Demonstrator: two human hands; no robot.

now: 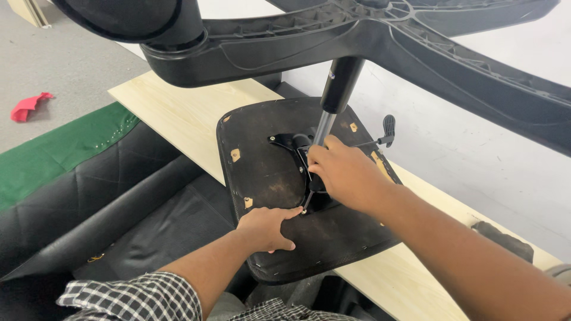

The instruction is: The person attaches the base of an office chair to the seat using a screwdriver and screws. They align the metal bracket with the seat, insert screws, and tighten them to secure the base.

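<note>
An upturned chair seat [279,178] is lying underside-up on a pale wooden board [178,113], its black star-shaped base [416,41] rising toward the camera on a metal column [333,101]. The left hand [266,229] is pressing flat on the seat's underside, fingers together, fingertips touching the edge of the metal plate [291,145]. The right hand [345,175] is closing around something at the foot of the column — what it is gripping is hidden. A black lever [385,132] is sticking out just beyond it. A red cloth [27,107] is lying on the floor, well apart.
</note>
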